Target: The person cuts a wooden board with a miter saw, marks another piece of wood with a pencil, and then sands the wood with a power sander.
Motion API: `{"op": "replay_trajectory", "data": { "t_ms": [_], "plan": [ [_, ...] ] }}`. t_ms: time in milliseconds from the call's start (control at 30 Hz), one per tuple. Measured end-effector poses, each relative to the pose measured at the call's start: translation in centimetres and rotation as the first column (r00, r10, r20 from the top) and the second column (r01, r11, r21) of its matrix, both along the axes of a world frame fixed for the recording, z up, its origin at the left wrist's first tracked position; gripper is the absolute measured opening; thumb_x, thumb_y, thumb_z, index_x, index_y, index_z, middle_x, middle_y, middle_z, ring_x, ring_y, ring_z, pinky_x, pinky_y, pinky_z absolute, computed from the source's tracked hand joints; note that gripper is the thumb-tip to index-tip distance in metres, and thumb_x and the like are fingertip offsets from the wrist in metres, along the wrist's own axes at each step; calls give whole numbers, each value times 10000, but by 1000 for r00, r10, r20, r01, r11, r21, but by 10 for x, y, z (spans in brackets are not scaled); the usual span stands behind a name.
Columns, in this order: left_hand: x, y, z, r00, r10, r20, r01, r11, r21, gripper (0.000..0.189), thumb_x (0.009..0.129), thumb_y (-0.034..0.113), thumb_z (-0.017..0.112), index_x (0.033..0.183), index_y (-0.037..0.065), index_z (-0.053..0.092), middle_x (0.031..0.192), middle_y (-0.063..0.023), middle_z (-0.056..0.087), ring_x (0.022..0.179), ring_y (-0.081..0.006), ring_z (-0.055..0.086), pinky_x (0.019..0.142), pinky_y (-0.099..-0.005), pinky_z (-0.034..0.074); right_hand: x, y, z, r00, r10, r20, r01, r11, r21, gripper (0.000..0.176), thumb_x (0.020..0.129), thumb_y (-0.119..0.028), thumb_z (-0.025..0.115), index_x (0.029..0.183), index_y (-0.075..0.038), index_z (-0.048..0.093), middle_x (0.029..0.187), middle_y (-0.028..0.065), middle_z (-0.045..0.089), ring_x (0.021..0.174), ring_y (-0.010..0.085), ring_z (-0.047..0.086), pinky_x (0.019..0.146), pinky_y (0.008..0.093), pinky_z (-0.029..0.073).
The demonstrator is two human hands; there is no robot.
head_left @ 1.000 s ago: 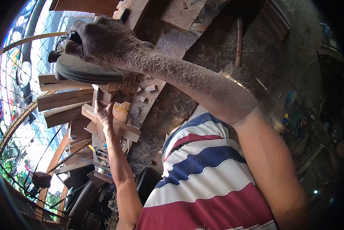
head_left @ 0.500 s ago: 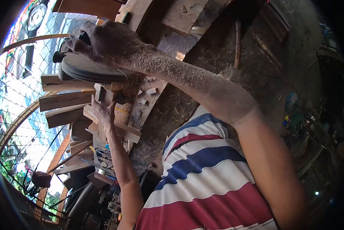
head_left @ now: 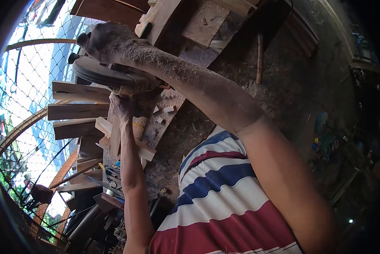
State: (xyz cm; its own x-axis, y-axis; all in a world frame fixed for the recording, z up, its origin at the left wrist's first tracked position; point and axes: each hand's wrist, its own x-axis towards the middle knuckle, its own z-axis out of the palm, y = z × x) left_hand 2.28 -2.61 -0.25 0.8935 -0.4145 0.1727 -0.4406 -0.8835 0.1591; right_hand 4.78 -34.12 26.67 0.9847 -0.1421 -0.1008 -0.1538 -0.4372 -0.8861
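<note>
Had the right hand (head_left: pixel 107 40), caked in sawdust, clenched around the handle of a round grey power saw (head_left: pixel 109 76). Left hand (head_left: pixel 122 108) just under it, pressed on a pale wooden strip (head_left: pixel 114 139) on the dusty bench (head_left: pixel 173 122). Couldn't tell if gripping or flat. Spotted rough wooden planks (head_left: pixel 75 112) stacked beyond the left hand.

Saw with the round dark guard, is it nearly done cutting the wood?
Some is done: small pale wood offcuts lie on the dusty bench. Right now the right hand grips the round dark-guarded saw while the left hand holds a pale wooden strip under it. The long pale planks stacked beside it probably still wait.
</note>
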Motion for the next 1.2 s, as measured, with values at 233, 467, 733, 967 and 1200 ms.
{"op": "replay_trajectory", "data": {
  "t_ms": [233, 467, 733, 967, 1200],
  "plan": [
    [1, 8, -7, 997, 35, -75, -35, 999, -8, 964, 694, 555, 936, 1368, -32, 575, 1335, -268, 651, 1309, -484, 597, 1082, -589, 485, 0, 5, -40, 996, 3, 90, 10, 989, -150, 721, 1145, -636, 302, 1118, -109, 794, 869, 140, 793, 971, 360, 820, 980, 514, 646],
    [1, 15, -8, 993, 47, -110, -42, 998, 49, 1005, 832, 650, 821, 1491, -53, 536, 1446, -291, 628, 1371, -483, 581, 1109, -577, 476, -11, 5, -63, 985, -47, 167, 62, 995, -84, 945, 1080, -850, 166, 1055, -148, 798, 797, 93, 778, 893, 324, 829, 883, 523, 683],
    [3, 23, -19, 997, 34, -74, -30, 998, 56, 1061, 829, 642, 825, 1550, -74, 517, 1523, -303, 602, 1427, -479, 558, 1155, -567, 456, -29, -8, -47, 995, -10, 102, 8, 1000, 20, 735, 1098, -655, 434, 1196, -13, 778, 990, 215, 823, 987, 378, 826, 934, 544, 660],
    [3, 26, -20, 990, 77, -116, -66, 993, 95, 1051, 840, 584, 805, 1558, -118, 495, 1541, -343, 582, 1443, -506, 538, 1189, -570, 434, -24, 0, -61, 987, -68, 149, 75, 996, -41, 916, 1094, -829, 255, 994, -90, 788, 750, 104, 760, 873, 316, 826, 899, 516, 673],
    [7, 27, -19, 983, 85, -166, -62, 989, 136, 1134, 823, 679, 801, 1579, -104, 484, 1571, -334, 564, 1474, -488, 521, 1194, -572, 427, -25, 1, -72, 971, -81, 225, 86, 996, -15, 896, 1097, -822, 289, 900, -93, 771, 707, 111, 739, 759, 312, 811, 812, 537, 675]
  ]
}}
